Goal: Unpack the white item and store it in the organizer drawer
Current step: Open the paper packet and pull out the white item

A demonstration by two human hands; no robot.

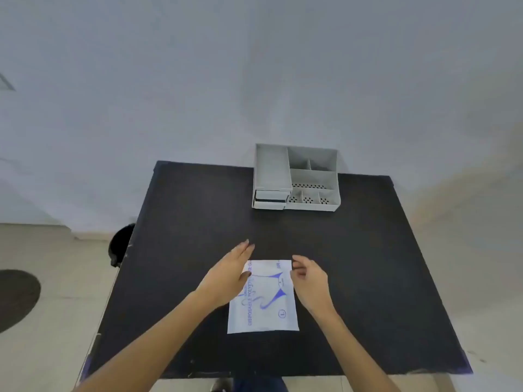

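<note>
A flat white packet (264, 302) with blue print lies on the black table (198, 216), near the front middle. My left hand (230, 274) rests over the packet's upper left edge with fingers stretched flat. My right hand (307, 275) sits at the packet's upper right corner, fingers curled; whether they pinch the corner I cannot tell. A grey organizer (297, 178) with several compartments stands at the table's far edge. Its small drawer (270, 200) at the lower left front is pulled out a little.
A dark round object (121, 244) sits beside the table's left edge, and a dark round patch (15, 297) marks the floor at far left. A pale wall rises behind the table. Bare black tabletop lies between the packet and the organizer.
</note>
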